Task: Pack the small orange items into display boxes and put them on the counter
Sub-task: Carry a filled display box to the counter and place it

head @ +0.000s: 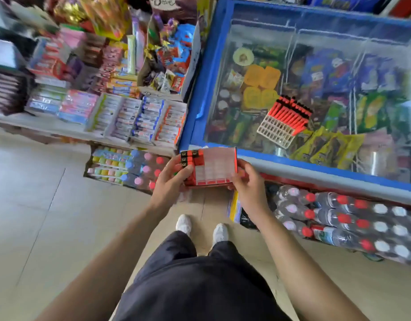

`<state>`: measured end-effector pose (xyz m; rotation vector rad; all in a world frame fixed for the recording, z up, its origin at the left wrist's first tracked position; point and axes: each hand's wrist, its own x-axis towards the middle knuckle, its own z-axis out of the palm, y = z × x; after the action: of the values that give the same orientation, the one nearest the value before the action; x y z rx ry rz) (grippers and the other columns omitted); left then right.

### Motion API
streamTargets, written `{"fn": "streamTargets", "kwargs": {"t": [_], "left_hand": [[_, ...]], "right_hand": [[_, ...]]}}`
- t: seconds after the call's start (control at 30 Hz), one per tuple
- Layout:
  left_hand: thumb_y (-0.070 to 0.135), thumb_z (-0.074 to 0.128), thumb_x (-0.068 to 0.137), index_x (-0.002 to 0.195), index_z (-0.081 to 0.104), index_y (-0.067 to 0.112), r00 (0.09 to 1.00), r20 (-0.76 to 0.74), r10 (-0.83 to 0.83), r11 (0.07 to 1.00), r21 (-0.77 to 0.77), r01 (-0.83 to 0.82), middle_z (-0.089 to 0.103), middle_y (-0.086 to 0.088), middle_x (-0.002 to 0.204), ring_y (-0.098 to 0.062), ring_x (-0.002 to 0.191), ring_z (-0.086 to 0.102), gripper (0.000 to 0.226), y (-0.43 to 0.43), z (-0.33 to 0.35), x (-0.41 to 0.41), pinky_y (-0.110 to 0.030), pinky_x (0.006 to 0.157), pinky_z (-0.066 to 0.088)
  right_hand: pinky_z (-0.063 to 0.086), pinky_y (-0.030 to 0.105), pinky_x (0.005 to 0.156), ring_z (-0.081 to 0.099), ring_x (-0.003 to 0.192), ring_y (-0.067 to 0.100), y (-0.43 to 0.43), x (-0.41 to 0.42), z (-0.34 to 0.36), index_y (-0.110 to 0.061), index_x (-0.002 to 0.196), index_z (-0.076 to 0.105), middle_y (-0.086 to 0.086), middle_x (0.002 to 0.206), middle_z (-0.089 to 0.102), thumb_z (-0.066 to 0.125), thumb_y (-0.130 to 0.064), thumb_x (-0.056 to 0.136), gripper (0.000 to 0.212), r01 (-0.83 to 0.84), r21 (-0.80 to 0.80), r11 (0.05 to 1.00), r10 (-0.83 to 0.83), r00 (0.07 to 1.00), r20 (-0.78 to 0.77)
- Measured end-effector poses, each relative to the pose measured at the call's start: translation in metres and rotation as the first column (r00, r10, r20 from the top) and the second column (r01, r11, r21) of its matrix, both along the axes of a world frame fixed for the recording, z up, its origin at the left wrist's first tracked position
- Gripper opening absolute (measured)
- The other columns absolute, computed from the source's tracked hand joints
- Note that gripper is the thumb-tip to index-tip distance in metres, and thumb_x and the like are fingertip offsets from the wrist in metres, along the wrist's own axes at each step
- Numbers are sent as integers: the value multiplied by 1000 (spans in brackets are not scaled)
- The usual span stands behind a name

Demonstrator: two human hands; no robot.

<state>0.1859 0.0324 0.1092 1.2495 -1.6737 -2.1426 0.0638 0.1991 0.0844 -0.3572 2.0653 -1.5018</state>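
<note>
A red display box (pixel 214 167) with a white grid insert is held between both hands in front of me, just below the freezer's near edge. Several small orange items with black ends (pixel 188 157) fill its left side. My left hand (pixel 171 179) grips the box's left end, thumb on the orange items. My right hand (pixel 248 184) holds the right end. On the freezer's glass lid lies a second white grid tray (pixel 277 129), tilted, with several orange items (pixel 290 112) standing in its far rows.
A blue chest freezer (pixel 199 89) with a sliding glass lid stands on the right. Candy shelves (pixel 130 117) fill the left. Shrink-wrapped bottle packs lie on the floor under the shelf (pixel 128 167) and beside the freezer (pixel 338 218). My feet stand on beige tiles.
</note>
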Motion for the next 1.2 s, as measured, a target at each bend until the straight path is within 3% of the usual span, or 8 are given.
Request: {"fn": "streamTargets", "kwargs": {"t": [0.17, 0.37, 0.5, 0.6, 0.83, 0.9, 1.07, 1.2], "left_hand": [[38, 66, 89, 130, 60, 24, 993, 18, 114, 993, -37, -113, 73, -2, 108, -13, 90, 71, 44, -25, -12, 96, -29, 71, 58], [59, 65, 73, 132, 58, 26, 966, 4, 257, 966, -23, -257, 73, -2, 111, -16, 92, 71, 68, -78, -24, 214, -32, 77, 56], [59, 67, 71, 136, 57, 26, 942, -15, 336, 940, -46, -337, 70, -1, 120, -18, 96, 70, 73, -133, -27, 294, -31, 75, 56], [59, 68, 71, 140, 55, 25, 924, -27, 381, 922, -55, -382, 66, -2, 126, -13, 95, 70, 78, -180, -25, 348, -27, 74, 57], [56, 67, 71, 141, 54, 27, 890, -75, 450, 887, -82, -455, 72, 22, 108, -15, 97, 67, 77, -277, -15, 420, -34, 81, 57], [54, 67, 72, 141, 54, 27, 891, -91, 445, 889, -77, -452, 72, 19, 110, -17, 95, 66, 75, -307, -14, 429, -33, 79, 57], [52, 66, 75, 141, 55, 29, 913, -104, 394, 906, -124, -405, 68, 9, 126, -15, 105, 70, 71, -396, -12, 438, -33, 78, 57], [45, 65, 82, 141, 55, 28, 926, -78, 370, 914, -145, -378, 70, 11, 124, -12, 106, 70, 62, -477, -12, 439, -34, 80, 57]], "right_hand": [[52, 50, 96, 64, 113, 16, -53, 58, -15, -24, 132, 56, -7, 124, 66, 59, -32, 97, 36, -257, 110, 960, 267, 960, -88], [47, 32, 103, 59, 119, 14, -148, 142, -14, -15, 137, 55, -5, 130, 61, 61, -15, 95, 42, -449, 237, 862, 481, 872, -97], [42, 6, 89, 58, 102, 0, -219, 212, -10, -9, 134, 56, -5, 119, 63, 61, -3, 94, 41, -525, 262, 810, 563, 821, -96], [45, 15, 98, 56, 109, 0, -272, 260, -5, -9, 136, 55, -6, 124, 60, 62, -4, 94, 43, -562, 245, 790, 593, 802, -74], [44, 3, 84, 56, 102, -16, -376, 326, 15, -21, 138, 50, -17, 119, 58, 61, -11, 97, 43, -621, 216, 754, 643, 764, -49], [46, 5, 85, 58, 107, -8, -406, 332, 14, -21, 141, 50, -12, 125, 60, 61, -12, 97, 46, -622, 195, 758, 639, 768, -33], [49, 6, 78, 58, 89, -21, -487, 342, 5, -19, 138, 52, -26, 111, 59, 60, -11, 97, 43, -599, 160, 785, 613, 788, -56], [46, 2, 71, 60, 87, -20, -559, 347, -5, -16, 140, 52, -10, 117, 66, 59, -13, 98, 43, -589, 135, 797, 598, 800, -39]]}}
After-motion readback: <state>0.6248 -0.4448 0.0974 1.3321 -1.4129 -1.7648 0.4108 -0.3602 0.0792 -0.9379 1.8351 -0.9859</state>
